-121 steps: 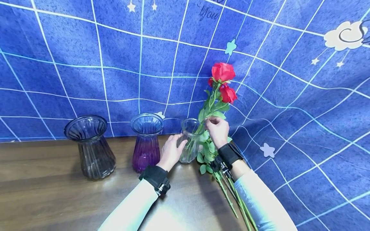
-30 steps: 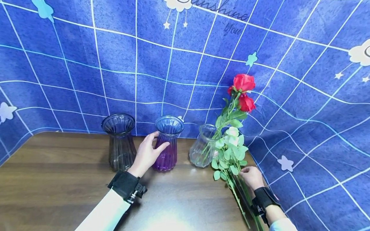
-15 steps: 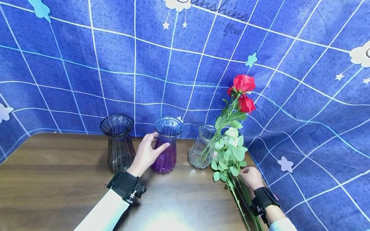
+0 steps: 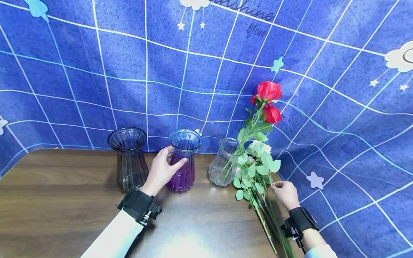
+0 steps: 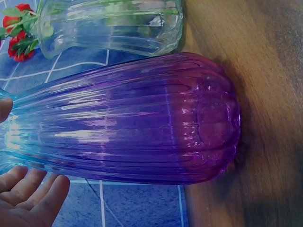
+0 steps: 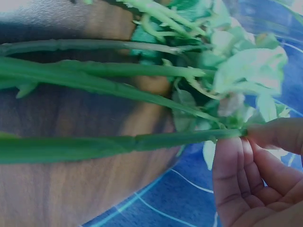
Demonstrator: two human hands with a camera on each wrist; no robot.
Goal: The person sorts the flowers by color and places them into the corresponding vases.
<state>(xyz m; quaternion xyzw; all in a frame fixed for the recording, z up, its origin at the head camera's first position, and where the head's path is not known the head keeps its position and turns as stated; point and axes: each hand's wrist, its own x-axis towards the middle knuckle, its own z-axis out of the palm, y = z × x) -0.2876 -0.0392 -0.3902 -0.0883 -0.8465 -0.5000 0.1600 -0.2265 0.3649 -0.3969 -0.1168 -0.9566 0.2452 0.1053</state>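
Note:
My left hand (image 4: 161, 169) is around the neck of a ribbed glass vase (image 4: 183, 168), blue above and purple below. The thumb lies across its front and the fingers are at its far left side. At the right my right hand (image 4: 286, 193) pinches one green flower stem (image 6: 175, 138) between thumb and fingertips. Its bloom cannot be told apart from the pale flowers (image 4: 258, 147) and leaves bunched there. Other stems (image 6: 118, 68) lie beside it on the table. Red roses (image 4: 269, 91) lean out of a clear glass vase (image 4: 221, 172) between my hands.
A dark grey glass vase (image 4: 129, 170) stands left of the purple one on the wooden table (image 4: 64, 200). A blue gridded cloth (image 4: 122, 89) hangs close behind the vases and along the right side.
My left hand has gone from the clear vase to the purple one. My right hand has left the red roses and now lifts a stem slightly from the bunch, moving right.

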